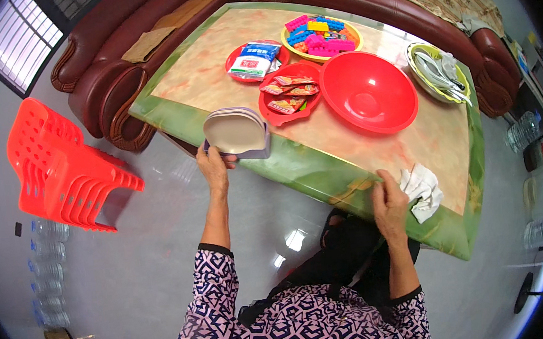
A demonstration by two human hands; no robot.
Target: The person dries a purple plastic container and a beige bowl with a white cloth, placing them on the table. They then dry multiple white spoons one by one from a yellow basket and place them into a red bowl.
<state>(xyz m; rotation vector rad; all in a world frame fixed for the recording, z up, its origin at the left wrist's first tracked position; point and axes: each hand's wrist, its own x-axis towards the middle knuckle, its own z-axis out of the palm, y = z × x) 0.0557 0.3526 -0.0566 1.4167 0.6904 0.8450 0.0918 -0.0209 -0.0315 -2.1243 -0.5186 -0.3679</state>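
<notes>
My left hand [215, 165] is closed on the near left corner of a plate holder [258, 150], a purple-grey stand at the table's near edge. Several cream plates with rounded tops [233, 133] stand upright in it. At the green front edge of the marble-patterned table [311, 176], my right hand [391, 207] has its fingers curled; whatever they may hold is hidden. Just right of that hand lies a crumpled white cloth [423, 190]. Beyond it sits a large red basin [368, 96].
Red trays hold snack packets [288, 103] and a blue-and-white package [254, 60]. A yellow-rimmed basin contains toy blocks [321, 36]; a green basket [429, 91] holds pale utensils. Stacked red chairs [68, 168] stand left, a maroon sofa [118, 41] behind, water bottles [530, 131] right.
</notes>
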